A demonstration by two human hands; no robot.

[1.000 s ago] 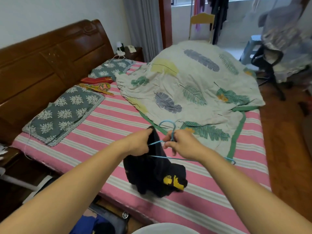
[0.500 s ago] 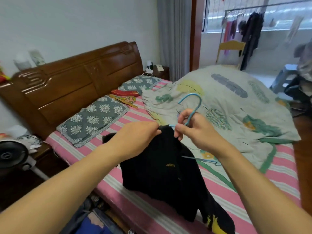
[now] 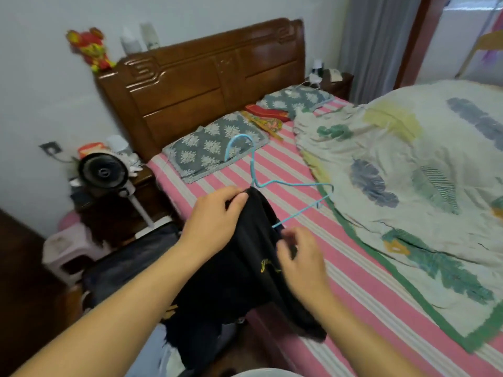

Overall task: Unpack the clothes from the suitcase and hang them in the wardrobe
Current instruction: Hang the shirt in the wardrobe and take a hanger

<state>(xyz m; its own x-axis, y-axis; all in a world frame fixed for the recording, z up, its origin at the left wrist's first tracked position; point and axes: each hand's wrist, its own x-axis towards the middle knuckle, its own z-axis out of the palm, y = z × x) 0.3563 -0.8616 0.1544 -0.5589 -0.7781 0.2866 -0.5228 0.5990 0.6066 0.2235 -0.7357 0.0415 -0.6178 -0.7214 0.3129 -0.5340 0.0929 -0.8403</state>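
A black garment (image 3: 245, 281) with a small yellow print hangs over the bed's edge, half threaded on a light blue wire hanger (image 3: 294, 183). The hanger's hook points up and its right shoulder sticks out bare. My left hand (image 3: 215, 216) grips the garment's top edge at the hanger's neck. Lower down, my right hand (image 3: 299, 257) pinches the black fabric where the hanger's lower wire enters it; motion blur hides its fingertips. The dark suitcase (image 3: 128, 259) lies open on the floor beside the bed, with some clothes (image 3: 152, 349) below the garment.
The bed (image 3: 313, 235) has a pink striped sheet, a leaf-print quilt (image 3: 408, 170) on the right and two grey pillows by the wooden headboard (image 3: 212, 77). A black fan (image 3: 103, 171) stands on the left nightstand, with a pale plastic stool (image 3: 68, 248) below it.
The view has swung left toward the headboard. My right hand left the hanger's neck and dropped onto the fabric lower down. The hanger's right shoulder now shows bare.
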